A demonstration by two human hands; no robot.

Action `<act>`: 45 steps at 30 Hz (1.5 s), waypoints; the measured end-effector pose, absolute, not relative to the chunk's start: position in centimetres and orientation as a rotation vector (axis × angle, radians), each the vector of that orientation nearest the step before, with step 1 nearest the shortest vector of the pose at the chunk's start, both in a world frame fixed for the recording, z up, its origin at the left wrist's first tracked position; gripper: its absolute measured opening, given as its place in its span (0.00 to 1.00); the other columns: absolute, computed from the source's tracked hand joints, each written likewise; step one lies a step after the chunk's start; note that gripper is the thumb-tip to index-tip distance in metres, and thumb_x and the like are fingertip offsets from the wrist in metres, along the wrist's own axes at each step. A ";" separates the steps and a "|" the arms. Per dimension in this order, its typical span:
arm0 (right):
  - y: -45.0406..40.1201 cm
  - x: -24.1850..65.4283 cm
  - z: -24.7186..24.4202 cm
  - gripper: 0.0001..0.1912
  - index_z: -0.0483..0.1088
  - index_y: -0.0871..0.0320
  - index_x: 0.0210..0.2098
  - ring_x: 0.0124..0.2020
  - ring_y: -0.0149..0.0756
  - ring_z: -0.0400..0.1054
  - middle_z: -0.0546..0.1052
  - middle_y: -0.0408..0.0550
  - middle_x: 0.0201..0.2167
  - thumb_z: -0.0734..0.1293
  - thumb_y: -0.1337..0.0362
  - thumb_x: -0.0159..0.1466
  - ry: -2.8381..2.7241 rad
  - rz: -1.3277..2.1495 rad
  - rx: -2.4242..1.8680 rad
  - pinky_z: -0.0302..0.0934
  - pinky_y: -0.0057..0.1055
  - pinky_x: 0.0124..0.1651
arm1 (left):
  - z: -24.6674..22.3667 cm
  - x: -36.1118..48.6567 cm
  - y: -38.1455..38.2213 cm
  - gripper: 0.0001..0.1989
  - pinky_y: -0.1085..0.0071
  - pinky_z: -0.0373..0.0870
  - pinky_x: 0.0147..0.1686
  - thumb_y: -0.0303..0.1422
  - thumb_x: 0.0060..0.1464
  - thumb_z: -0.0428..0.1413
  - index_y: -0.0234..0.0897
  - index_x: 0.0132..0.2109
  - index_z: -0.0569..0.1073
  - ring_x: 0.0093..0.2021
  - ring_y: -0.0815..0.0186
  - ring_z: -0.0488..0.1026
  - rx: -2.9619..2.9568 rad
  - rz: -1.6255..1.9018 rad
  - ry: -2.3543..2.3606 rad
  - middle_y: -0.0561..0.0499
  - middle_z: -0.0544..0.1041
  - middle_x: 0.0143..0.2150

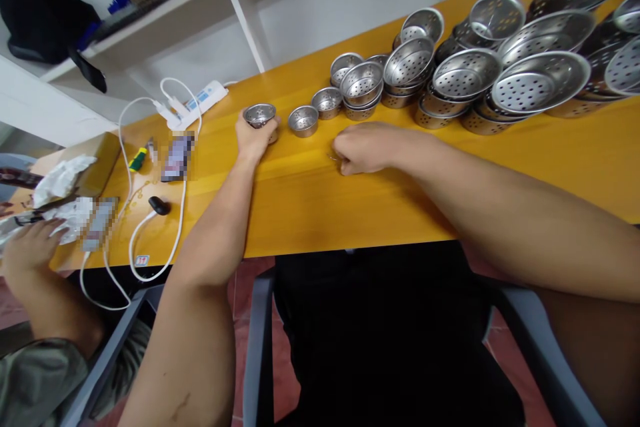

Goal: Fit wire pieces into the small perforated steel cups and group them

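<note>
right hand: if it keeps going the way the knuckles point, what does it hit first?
Probably nothing near: the right hand, a closed fist, points left across bare table. The left hand on the small strainer cup sits slightly beyond that line; depth unclear.

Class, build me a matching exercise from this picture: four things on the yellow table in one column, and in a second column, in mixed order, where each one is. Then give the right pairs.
Things:
1. smallest steel cup
2. power strip
3. big strainer bowls
4. crumpled white paper

Places:
A. stacked at the right end of the table
B. far left, by another person's hand
C. under the fingers of the left hand
D. at the back edge, with white cables plugged in

The right hand rests closed on the table.

Pairs: 1-C, 2-D, 3-A, 4-B
</note>
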State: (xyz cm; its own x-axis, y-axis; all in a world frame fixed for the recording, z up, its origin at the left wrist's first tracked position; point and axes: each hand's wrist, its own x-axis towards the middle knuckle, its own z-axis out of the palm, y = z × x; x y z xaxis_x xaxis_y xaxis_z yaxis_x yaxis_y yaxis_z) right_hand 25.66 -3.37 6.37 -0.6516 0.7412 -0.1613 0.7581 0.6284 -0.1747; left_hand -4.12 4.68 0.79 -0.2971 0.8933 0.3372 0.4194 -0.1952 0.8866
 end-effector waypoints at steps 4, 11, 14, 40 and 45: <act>-3.8 25.8 7.7 0.04 0.87 0.57 0.43 0.42 0.50 0.81 0.90 0.57 0.43 0.76 0.64 0.74 2.667 -0.213 1.306 0.61 0.42 0.41 | 0.7 -4.0 4.3 0.27 0.50 0.87 0.70 0.31 0.50 0.82 0.45 0.50 0.77 0.55 0.53 0.89 1.547 1.480 1.637 0.48 0.91 0.51; -2.5 26.7 7.1 0.13 0.71 0.50 0.33 0.34 0.41 0.74 0.82 0.43 0.31 0.77 0.71 0.68 2.835 -0.487 1.387 0.62 0.39 0.40 | 0.2 -4.3 4.6 0.30 0.50 0.87 0.70 0.37 0.49 0.85 0.46 0.52 0.77 0.59 0.51 0.90 1.569 1.489 1.595 0.46 0.91 0.54; -2.0 26.8 6.2 0.14 0.71 0.50 0.35 0.34 0.41 0.75 0.82 0.42 0.31 0.77 0.71 0.65 2.960 -0.704 1.385 0.65 0.38 0.41 | -0.1 -4.7 5.0 0.32 0.48 0.87 0.72 0.37 0.47 0.86 0.47 0.52 0.76 0.58 0.52 0.90 1.591 1.527 1.608 0.48 0.92 0.53; 0.4 26.1 1.8 0.30 0.83 0.45 0.52 0.35 0.50 0.75 0.82 0.49 0.35 0.71 0.26 0.79 3.628 -0.945 1.784 0.80 0.53 0.49 | -5.3 -5.5 9.1 0.53 0.40 0.75 0.82 0.76 0.63 0.67 0.65 0.83 0.59 0.76 0.45 0.79 2.164 1.745 0.804 0.44 0.75 0.75; 0.5 25.9 1.9 0.30 0.79 0.45 0.51 0.31 0.46 0.71 0.76 0.45 0.31 0.72 0.25 0.78 3.679 -1.059 1.764 0.79 0.50 0.44 | -4.1 -4.6 7.8 0.52 0.39 0.73 0.83 0.73 0.61 0.72 0.55 0.79 0.66 0.75 0.44 0.79 2.225 1.707 0.905 0.42 0.76 0.73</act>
State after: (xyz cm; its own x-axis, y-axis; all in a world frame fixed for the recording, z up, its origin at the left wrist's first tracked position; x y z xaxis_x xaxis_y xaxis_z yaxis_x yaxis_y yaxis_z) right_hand 25.87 0.49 1.87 -0.2181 0.7602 0.6119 0.3184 0.6481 -0.6917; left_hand -4.63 7.82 -4.11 0.1487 0.5715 0.8070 0.3474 -0.7943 0.4985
